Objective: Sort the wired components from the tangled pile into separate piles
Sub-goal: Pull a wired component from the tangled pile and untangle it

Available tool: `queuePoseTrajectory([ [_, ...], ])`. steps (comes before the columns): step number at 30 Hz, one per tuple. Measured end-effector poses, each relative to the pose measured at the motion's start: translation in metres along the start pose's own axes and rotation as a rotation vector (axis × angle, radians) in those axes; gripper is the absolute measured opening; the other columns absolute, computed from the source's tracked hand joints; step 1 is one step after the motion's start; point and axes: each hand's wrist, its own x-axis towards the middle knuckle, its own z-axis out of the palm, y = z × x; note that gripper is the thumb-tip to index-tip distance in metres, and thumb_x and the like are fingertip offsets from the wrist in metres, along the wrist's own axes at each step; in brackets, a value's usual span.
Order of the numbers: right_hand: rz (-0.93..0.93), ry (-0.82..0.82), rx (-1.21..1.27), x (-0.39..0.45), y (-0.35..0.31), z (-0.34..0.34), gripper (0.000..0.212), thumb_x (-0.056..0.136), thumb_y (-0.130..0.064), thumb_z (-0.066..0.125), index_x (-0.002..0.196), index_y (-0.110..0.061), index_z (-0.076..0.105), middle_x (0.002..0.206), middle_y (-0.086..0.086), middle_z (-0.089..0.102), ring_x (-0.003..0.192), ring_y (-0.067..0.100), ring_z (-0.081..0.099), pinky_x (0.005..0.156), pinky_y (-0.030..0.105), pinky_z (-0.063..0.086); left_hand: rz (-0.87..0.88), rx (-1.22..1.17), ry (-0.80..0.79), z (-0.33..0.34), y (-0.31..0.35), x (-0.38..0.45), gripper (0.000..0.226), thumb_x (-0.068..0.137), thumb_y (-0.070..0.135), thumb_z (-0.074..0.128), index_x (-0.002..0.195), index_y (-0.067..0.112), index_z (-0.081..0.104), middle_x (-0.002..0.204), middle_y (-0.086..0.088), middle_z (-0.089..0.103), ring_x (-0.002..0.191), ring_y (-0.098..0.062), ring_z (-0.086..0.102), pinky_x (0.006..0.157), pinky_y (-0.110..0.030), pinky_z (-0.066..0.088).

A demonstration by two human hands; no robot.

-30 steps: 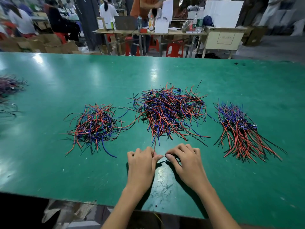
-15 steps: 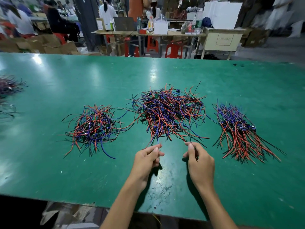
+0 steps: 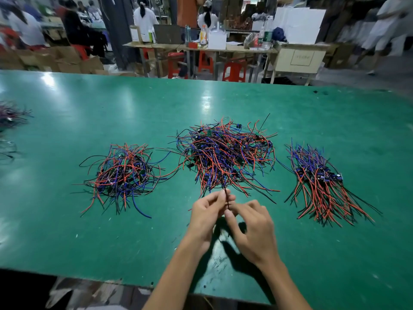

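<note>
Both hands meet just near the tangled pile (image 3: 225,157): left hand (image 3: 206,217) and right hand (image 3: 251,231) each pinch one thin, dark wire (image 3: 227,199). Glossy green tabletop (image 3: 67,231); straighter sorted pile (image 3: 321,186) right, looser pile (image 3: 121,173) left.

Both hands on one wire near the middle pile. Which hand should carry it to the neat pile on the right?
Right, probably. The right hand already pinches the wire and sits nearer the neat pile. The left hand would have to cross over it.
</note>
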Motion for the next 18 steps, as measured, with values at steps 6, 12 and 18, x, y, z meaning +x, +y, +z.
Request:
queuePoseTrajectory([
  [6,0.393,0.16,-0.05,0.03,0.027,-0.003,0.027,0.1,-0.033,0.054,0.118,-0.019,0.067,0.119,-0.003,0.068,0.113,0.022,0.055,0.097,0.038,0.042,0.277,0.304,0.176,-0.032,0.06,0.025,0.019,0.093,0.015,0.07,0.108,0.004,0.071,0.073,0.002,0.073,0.052,-0.007,0.064,0.058,-0.02,0.057],
  [12,0.572,-0.072,-0.312,0.045,0.067,-0.006,0.031,0.097,-0.04,0.065,0.116,-0.018,0.074,0.117,0.004,0.066,0.114,0.027,0.05,0.094,0.04,0.037,0.369,1.303,0.815,-0.099,0.119,0.061,0.033,0.094,0.03,0.068,0.12,0.01,0.069,0.118,-0.018,0.069,0.113,-0.029,0.055,0.096,-0.037,0.041],
  [18,0.477,0.038,-0.363,0.036,0.062,-0.004,0.017,0.097,-0.029,0.066,0.094,-0.016,0.076,0.091,0.005,0.071,0.092,0.03,0.056,0.081,0.042,0.038,0.591,1.382,0.746,-0.081,0.094,0.043,0.026,0.09,0.022,0.068,0.116,0.019,0.067,0.124,-0.01,0.061,0.122,-0.031,0.045,0.099,-0.045,0.033],
])
